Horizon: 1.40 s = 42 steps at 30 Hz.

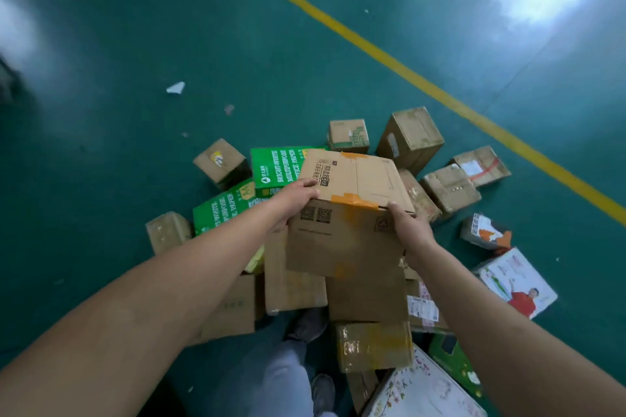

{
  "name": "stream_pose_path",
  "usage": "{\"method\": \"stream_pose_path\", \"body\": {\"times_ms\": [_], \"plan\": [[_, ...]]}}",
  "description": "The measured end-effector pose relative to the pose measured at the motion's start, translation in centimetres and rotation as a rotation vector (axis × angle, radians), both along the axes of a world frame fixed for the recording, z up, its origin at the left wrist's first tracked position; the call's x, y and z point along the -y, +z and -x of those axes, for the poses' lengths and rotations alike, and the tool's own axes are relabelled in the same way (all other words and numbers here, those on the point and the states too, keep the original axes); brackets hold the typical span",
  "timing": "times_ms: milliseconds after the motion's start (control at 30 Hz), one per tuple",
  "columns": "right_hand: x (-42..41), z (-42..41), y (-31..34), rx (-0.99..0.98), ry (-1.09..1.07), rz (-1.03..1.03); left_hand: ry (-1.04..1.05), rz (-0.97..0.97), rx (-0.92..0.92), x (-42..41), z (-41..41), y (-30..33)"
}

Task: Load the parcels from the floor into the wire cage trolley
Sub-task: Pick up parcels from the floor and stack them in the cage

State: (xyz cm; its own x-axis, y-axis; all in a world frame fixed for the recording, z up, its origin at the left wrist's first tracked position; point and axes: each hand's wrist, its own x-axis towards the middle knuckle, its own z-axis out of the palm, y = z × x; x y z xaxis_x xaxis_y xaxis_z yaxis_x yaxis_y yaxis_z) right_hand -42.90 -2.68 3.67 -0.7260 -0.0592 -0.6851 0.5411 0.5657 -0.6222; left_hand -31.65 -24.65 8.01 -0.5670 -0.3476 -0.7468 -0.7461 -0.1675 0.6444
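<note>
A brown cardboard box (349, 213) sits between both hands, held above the heap of parcels (369, 301) on the green floor (135, 78). The left hand (294, 202) grips its upper left edge, fingers curled over onto the top face. The right hand (411, 230) clasps the near right corner, thumb up at the top edge and palm against the side. The box is tilted, its top face turned away from the person and its near face sloping down toward the legs.

The box is plain corrugated card, sealed with orange tape across the top seam and over the front edge. Two square printed codes sit on the near face near the left hand, a recycling triangle near the right hand, and dark printed text runs along the top by the left fingers.

Below and around it lie more parcels: two green paper boxes (277, 169) just left of it, several small brown cartons (410, 139) beyond, and a white printed box (515, 281) to the right. A yellow line (406, 74) crosses the floor behind them.
</note>
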Motion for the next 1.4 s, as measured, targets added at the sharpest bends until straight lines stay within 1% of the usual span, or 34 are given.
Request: {"method": "stream_pose_path", "body": {"times_ms": [33,100,233,367,400,533,700,867,1000,1067,1233,1400], "plan": [[0.3,-2.1,2.8,-0.008,0.034,0.021,0.016,0.042,-0.019,0.1,-2.7,3.1],[1.0,-4.6,6.3,-0.011,0.095,0.023,0.041,0.102,-0.049,0.0,-6.1,6.9],[2.7,-11.7,13.2,-0.063,0.257,0.026,0.153,0.200,-0.081,-0.1,-15.7,12.7],[5.6,-16.7,15.8,-0.053,0.374,0.073,0.235,0.237,-0.079,0.8,-23.4,15.4],[7.1,-19.0,16.6,-0.047,0.432,0.086,0.297,0.247,-0.079,1.2,-26.7,16.1],[10.5,-25.5,17.9,-0.052,0.602,0.077,0.425,0.242,-0.058,1.5,-35.4,17.5],[15.2,-35.1,17.9,-0.024,0.821,0.082,0.599,0.285,-0.018,1.7,-47.7,16.7],[19.1,-47.1,17.9,0.016,1.061,0.037,0.871,0.164,0.027,-0.3,-61.0,15.9],[21.8,-55.9,16.1,0.051,1.259,0.001,1.087,0.086,0.055,-2.8,-70.6,14.9],[23.0,-61.2,15.6,0.057,1.395,-0.028,1.224,0.053,0.043,-4.3,-75.6,14.1],[24.2,-73.2,15.1,0.055,1.612,-0.064,1.502,-0.015,0.025,-8.2,-85.8,12.6],[25.1,-83.2,14.6,0.055,1.838,-0.114,1.666,-0.055,0.061,-12.3,-94.0,10.9]]}}
